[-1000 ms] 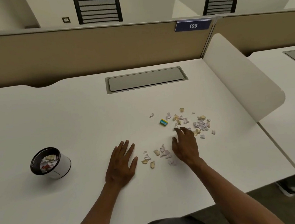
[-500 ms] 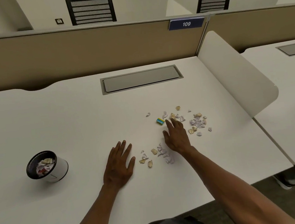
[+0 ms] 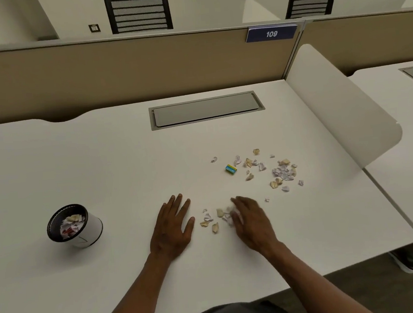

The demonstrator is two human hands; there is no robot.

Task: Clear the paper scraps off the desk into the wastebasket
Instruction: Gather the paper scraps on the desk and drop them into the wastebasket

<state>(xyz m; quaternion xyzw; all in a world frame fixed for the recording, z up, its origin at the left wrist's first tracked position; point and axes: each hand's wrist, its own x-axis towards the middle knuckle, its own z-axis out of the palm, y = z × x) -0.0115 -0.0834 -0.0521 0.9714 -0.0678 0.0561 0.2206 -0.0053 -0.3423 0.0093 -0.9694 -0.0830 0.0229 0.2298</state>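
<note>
Right hand [image 3: 252, 223], blurred, seemingly touches paper scraps [image 3: 214, 220]; left hand [image 3: 173, 228] flat.

— Where does the wastebasket [image 3: 74, 225] stand?
— On the bench [image 3: 101, 165], far to the left, with scraps inside it.
— And the hands?
— The left hand [image 3: 173, 228] lies flat near the middle of the bench, well right of the wastebasket. The right hand [image 3: 252, 223] is just beside it, further right.
— What lies between them?
— A small cluster of scraps [image 3: 214, 219], touching the right hand's fingers.
— Anything behind?
— A wider scatter of scraps [image 3: 280, 172] behind and right of the right hand, an eraser [image 3: 231, 169] at its left edge. The cable hatch [image 3: 206, 109] sits further back, the partition [image 3: 118, 71] behind it, the side divider [image 3: 340, 104] at the right.
</note>
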